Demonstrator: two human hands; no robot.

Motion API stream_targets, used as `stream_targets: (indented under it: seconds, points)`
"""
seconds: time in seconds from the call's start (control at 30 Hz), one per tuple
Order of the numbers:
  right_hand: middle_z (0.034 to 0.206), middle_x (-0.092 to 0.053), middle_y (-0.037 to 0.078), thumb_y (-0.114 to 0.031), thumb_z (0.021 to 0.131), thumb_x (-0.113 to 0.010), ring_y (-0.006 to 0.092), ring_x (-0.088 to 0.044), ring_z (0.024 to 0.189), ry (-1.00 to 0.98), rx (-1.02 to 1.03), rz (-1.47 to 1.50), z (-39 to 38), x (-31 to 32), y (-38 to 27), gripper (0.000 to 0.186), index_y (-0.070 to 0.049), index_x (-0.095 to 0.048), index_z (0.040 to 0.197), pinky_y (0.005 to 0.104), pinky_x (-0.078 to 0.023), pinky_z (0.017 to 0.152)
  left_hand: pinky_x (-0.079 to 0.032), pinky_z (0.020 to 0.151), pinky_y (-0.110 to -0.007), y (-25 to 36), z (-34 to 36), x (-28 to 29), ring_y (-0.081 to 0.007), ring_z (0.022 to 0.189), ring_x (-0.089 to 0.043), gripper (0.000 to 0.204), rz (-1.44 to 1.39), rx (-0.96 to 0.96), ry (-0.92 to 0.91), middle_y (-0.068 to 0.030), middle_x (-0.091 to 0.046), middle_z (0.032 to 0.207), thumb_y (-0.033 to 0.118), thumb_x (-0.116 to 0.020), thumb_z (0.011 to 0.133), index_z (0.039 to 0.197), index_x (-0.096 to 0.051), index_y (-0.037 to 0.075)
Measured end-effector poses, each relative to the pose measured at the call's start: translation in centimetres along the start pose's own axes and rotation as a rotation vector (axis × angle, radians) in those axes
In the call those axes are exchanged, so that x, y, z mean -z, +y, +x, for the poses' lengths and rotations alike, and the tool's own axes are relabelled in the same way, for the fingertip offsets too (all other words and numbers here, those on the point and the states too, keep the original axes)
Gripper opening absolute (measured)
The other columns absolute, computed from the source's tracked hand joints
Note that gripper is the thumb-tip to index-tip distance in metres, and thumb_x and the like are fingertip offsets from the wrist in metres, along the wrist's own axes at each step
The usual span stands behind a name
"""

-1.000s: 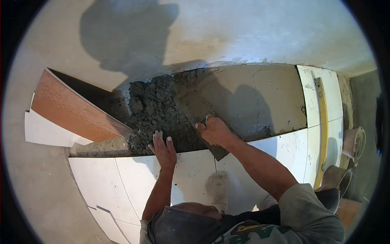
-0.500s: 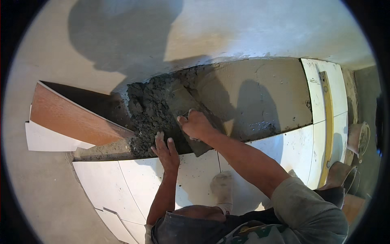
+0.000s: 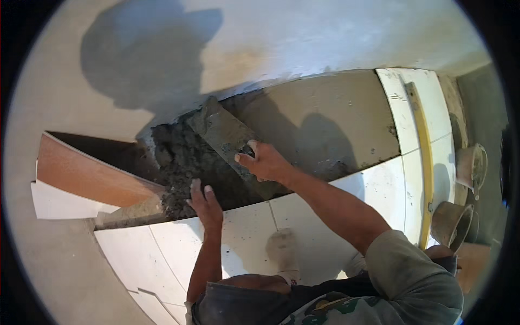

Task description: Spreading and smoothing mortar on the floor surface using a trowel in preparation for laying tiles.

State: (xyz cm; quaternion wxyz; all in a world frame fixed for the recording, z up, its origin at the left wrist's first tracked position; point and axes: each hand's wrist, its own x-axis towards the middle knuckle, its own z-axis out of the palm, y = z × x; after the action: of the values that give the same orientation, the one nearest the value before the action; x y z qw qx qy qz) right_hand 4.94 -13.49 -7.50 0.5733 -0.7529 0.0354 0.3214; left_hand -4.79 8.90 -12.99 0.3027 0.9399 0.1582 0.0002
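My right hand (image 3: 266, 161) is closed round the handle of a long rectangular plastering trowel (image 3: 219, 127). Its mortar-smeared blade lies slantwise over dark, wet mortar (image 3: 176, 157), with the far end close to the wall. To the left, my left hand (image 3: 206, 206) rests at the near edge of the mortar, fingers stretched and thumb apart, holding nothing. Right of the blade, a smoothed grey mortar bed (image 3: 346, 114) reaches as far as the laid tiles. Lumpy mortar remains around the left hand's fingertips.
White floor tiles (image 3: 244, 230) run along the near side. Leaning tiles, one showing its orange-brown back (image 3: 92, 170), stand at the left. A yellow spirit level (image 3: 424, 157) lies on the right-hand tiles. Beyond it are two buckets (image 3: 468, 167). A plastered wall (image 3: 303, 38) bounds the far side.
The trowel has swung up and left across the lumpy mortar, leaving it flatter under the blade. My left hand stays at the near edge. The whole view has shifted slightly.
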Motion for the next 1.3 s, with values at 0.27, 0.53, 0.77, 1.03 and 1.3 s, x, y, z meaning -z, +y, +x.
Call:
stream_targets:
  seconds: [0.27, 0.53, 0.77, 1.03, 1.3]
  points:
    - [0.08, -0.061, 0.021, -0.04, 0.089, -0.059, 0.0324, -0.061, 0.075, 0.144, 0.127, -0.56, -11.0, 15.9, 2.4, 0.049, 0.005, -0.051, 0.106, 0.0421, -0.049, 0.072, -0.013, 0.111, -0.055, 0.3, 0.9, 0.5, -0.0347, 0.132, -0.037, 0.053, -0.118, -0.054, 0.05, -0.0179, -0.043, 0.141, 0.039, -0.041, 0.098, 0.135, -0.045, 0.002]
    - [0.083, -0.063, 0.025, -0.036, 0.089, -0.058, 0.0423, -0.062, 0.08, 0.257, -0.2, -0.995, -27.6, 27.8, 7.6, 0.042, -0.001, -0.049, 0.11, 0.0508, -0.048, 0.075, -0.012, 0.113, -0.051, 5.7, 0.7, -1.1, -0.0346, 0.134, -0.035, 0.054, -0.078, -0.155, -0.059, -0.0179, -0.04, 0.143, 0.041, -0.036, 0.1, 0.138, -0.041, 0.002]
    - [0.076, -0.064, 0.018, -0.033, 0.089, -0.059, 0.0365, -0.065, 0.068, 0.354, -0.169, -1.314, -30.9, 29.8, 14.9, 0.034, -0.005, -0.047, 0.102, 0.0483, -0.051, 0.062, -0.012, 0.113, -0.051, 7.4, -0.7, -1.4, -0.0336, 0.134, -0.036, 0.054, -0.082, -0.21, -0.068, -0.0182, -0.042, 0.142, 0.04, -0.037, 0.1, 0.138, -0.041, 0.002]
    - [0.078, -0.065, 0.019, -0.035, 0.087, -0.063, 0.0345, -0.065, 0.07, 0.619, -0.259, -1.041, -30.3, 29.6, 13.6, 0.04, -0.002, -0.054, 0.108, 0.0443, -0.05, 0.062, -0.02, 0.11, -0.048, 8.0, -1.0, -2.3, -0.0348, 0.128, -0.041, 0.05, -0.163, -0.211, -0.077, -0.0201, -0.045, 0.138, 0.036, -0.041, 0.099, 0.134, -0.045, 0.001]
    - [0.077, -0.065, 0.023, -0.044, 0.086, -0.057, 0.0342, -0.064, 0.072, 0.633, -0.332, -0.208, -21.9, 27.4, 10.3, 0.051, 0.007, -0.064, 0.087, 0.0434, -0.05, 0.07, -0.033, 0.103, -0.042, 9.2, -0.6, -3.3, -0.0367, 0.121, -0.046, 0.047, -0.132, -0.318, -0.086, -0.025, -0.047, 0.132, 0.031, -0.042, 0.1, 0.13, -0.046, -0.005]
